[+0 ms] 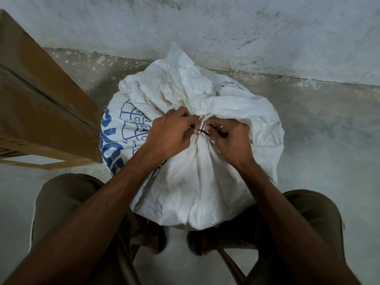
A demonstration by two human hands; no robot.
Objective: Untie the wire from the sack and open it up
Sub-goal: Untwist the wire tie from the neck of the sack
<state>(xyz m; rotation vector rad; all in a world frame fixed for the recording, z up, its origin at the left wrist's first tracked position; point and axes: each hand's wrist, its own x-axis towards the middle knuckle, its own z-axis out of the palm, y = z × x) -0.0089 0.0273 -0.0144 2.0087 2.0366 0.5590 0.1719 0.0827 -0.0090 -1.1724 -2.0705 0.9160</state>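
Note:
A full white woven sack (197, 177) with blue print on its left side stands on the floor between my knees. Its neck is bunched together and bound by a thin black wire (202, 131). My left hand (170, 134) has its fingers curled against the gathered neck, with the fingertips at the wire's left end. My right hand (228, 138) pinches the wire's right end between thumb and fingers. The loose top of the sack fans out behind the tie toward the wall.
A large brown cardboard box (35, 108) stands close on the left of the sack. A stained grey wall (226, 27) rises just behind it. My knees and feet flank the sack on the concrete floor (329, 140).

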